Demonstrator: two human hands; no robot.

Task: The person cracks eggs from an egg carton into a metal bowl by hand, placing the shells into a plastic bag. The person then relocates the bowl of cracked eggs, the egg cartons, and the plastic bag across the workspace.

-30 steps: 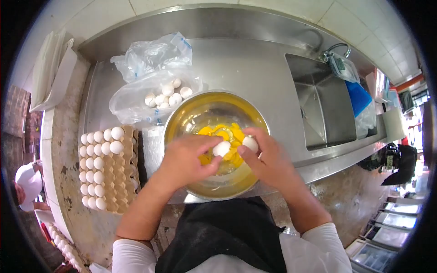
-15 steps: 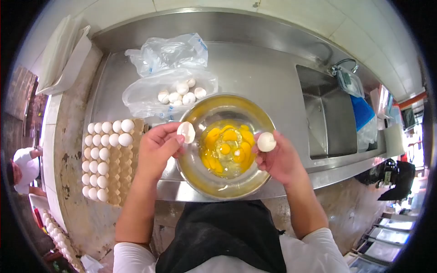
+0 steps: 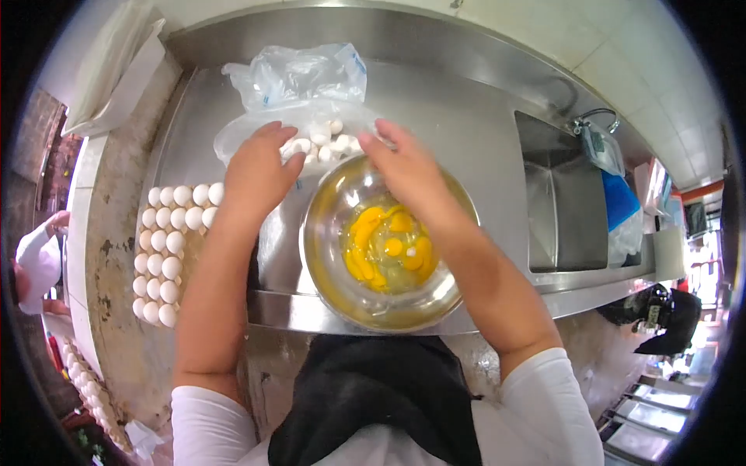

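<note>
My left hand [image 3: 263,167] is over the left part of a clear plastic bag [image 3: 233,140], thumb apart from the fingers, with nothing seen in it. Over the bag's right edge and the far rim of the bowl reaches my right hand [image 3: 404,167], its fingers spread and somewhat blurred. Between the hands lies a pile of white eggshells [image 3: 320,140] on the bag. The steel mixing bowl [image 3: 317,291] stands at the counter's front edge, holding several cracked eggs [image 3: 394,247] with yellow yolks. A small white piece [image 3: 412,252] shows among the yolks.
A cardboard tray of white eggs [image 3: 167,242] stands left, partly hidden by my left arm. Behind the shells lies another crumpled plastic bag [image 3: 311,74]. A steel sink [image 3: 571,210] with a faucet [image 3: 598,116] is at right. Another person [image 3: 39,260] is at far left.
Both hands have moved away from me, from beside the bowl to the bag, and have let go of the eggshell halves they held. The view has shifted slightly.
</note>
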